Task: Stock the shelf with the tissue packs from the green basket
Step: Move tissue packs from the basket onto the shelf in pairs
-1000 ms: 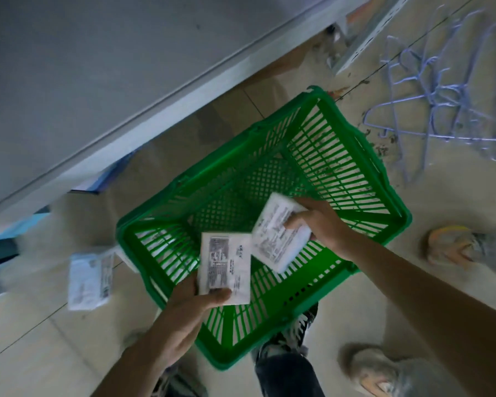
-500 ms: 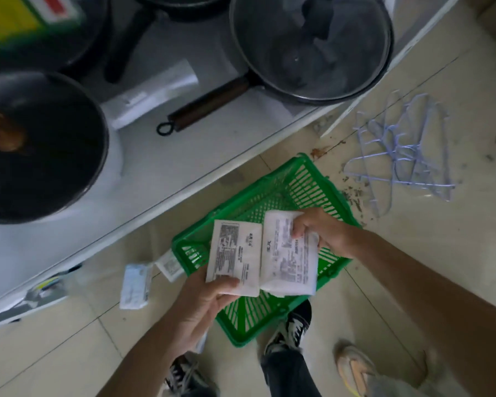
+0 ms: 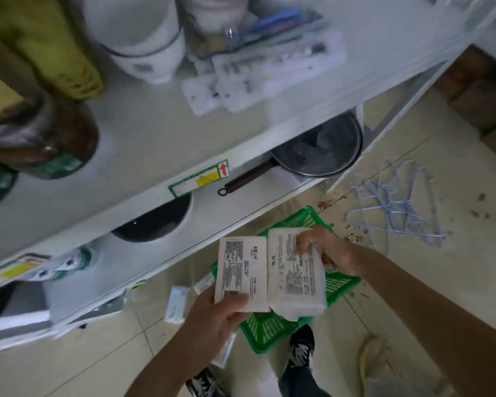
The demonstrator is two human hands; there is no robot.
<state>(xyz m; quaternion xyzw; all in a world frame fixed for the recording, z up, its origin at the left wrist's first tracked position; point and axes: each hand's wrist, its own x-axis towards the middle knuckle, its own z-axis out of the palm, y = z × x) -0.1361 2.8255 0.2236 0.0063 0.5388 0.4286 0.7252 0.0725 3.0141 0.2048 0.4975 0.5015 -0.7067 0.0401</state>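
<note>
White shelf (image 3: 143, 156) far; green basket (image 3: 341, 285) near. Left hand (image 3: 212, 319), right hand (image 3: 331, 253) each grip tissue pack (image 3: 239, 270). Step: carrying. Next: find free shelf spot.

Both forearms reach up from the near edge, bare. The left hand (image 3: 215, 319) grips the near end of one tissue pack (image 3: 239, 272), thumb laid across its face. The right hand (image 3: 331, 252) pinches the far end of a second tissue pack (image 3: 295, 279), fingers curled.
</note>
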